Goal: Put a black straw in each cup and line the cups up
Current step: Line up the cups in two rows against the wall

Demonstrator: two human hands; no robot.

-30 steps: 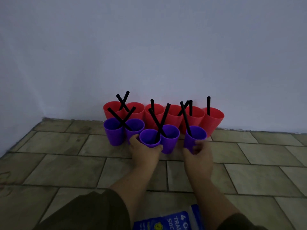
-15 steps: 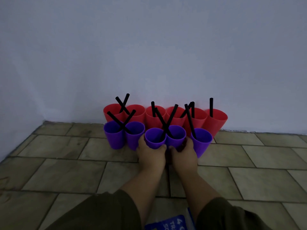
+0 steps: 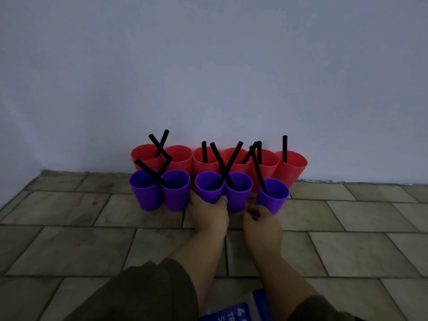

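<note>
Left hand (image 3: 208, 216) grips third purple cup (image 3: 206, 193); right hand (image 3: 261, 225) blurred beside end purple cup (image 3: 275, 200), grip unclear. Blue packet (image 3: 231, 311) reads "TR", rest cut off.

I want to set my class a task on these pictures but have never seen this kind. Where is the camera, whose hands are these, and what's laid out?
No machine here: a person wears a camera on the head, looking forward and down, so both arms are the wearer's own. On the floor, against the wall, stand six red cups behind five purple cups, each with a black straw. The left hand grips the third purple cup from the left. The right hand is by the rightmost purple cup; blur hides whether it holds it. A blue packet lies nearest the wearer.
</note>
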